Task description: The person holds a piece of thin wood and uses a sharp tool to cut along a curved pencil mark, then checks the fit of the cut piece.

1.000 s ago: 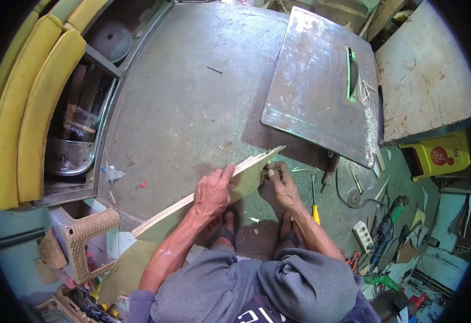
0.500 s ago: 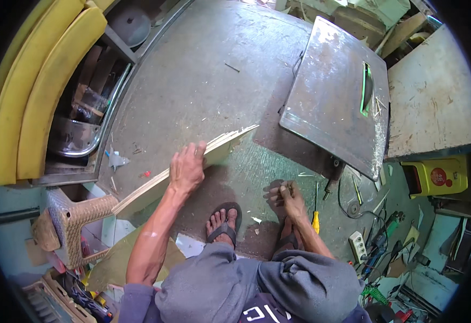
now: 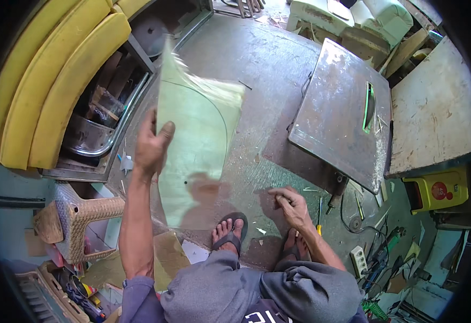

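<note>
My left hand (image 3: 152,145) grips the left edge of a thin plywood board (image 3: 192,145), its thumb lying over the pale face. The board stands tilted up off the floor, with a dark curved line drawn across it, a small dark hole low down and a ragged, splintered upper edge blurred by motion. Over the floor in front of my right foot, my right hand (image 3: 291,207) has its fingers curled together; whether something small is in them is hidden. Close to that hand a screwdriver (image 3: 319,229) with a yellow handle lies on the floor.
A metal-topped table saw (image 3: 332,107) with a slot stands at the right, beside a yellow stool (image 3: 441,185). Yellow cushions (image 3: 79,81) and a woven-pattern stool (image 3: 85,215) are at left. A power strip (image 3: 359,261), cables and tools lie lower right.
The plywood board has swung from nearly edge-on to showing its broad marked face, and my left hand has moved left and up with it. My right hand has shifted only slightly.
</note>
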Demonstrator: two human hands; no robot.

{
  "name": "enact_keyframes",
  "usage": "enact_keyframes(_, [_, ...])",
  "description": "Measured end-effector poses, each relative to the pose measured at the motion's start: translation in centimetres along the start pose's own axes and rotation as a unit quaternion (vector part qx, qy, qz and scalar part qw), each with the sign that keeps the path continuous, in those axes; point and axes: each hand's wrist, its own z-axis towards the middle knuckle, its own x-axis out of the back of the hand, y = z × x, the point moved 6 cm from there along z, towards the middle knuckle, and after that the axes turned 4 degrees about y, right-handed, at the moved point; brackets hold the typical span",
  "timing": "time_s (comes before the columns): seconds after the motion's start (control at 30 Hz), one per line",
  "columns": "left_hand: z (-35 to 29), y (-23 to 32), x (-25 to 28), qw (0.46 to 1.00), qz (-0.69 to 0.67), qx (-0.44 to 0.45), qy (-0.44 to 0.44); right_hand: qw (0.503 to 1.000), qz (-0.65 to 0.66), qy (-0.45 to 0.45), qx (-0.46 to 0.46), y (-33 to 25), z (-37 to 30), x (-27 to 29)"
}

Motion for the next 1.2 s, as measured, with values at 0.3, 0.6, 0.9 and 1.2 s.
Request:
enact_keyframes(0.3, [-3.4,-15.4,-5.4,0.876,-0.408,0.214,0.145,0.961,-0.253,-0.066,0.094,-12.7,1.4,-4.0])
enact_keyframes(0.6, [-6.5,-16.4,-12.5,0.962,0.149,0.163,0.162,0.941,-0.337,-0.028,-0.007,-4.1,0.1,-6.7])
enact_keyframes(0.9, [-6.9,-18.7,-9.9,0.932,-0.135,0.313,0.124,0.992,-0.127,0.019,-0.009,-3.0,-1.0,-3.6])
enact_keyframes(1.2, [-5.8,-6.5,-6.3,0.86,-0.464,0.188,-0.101,0.968,-0.088,0.128,0.197,-12.4,3.0,0.9])
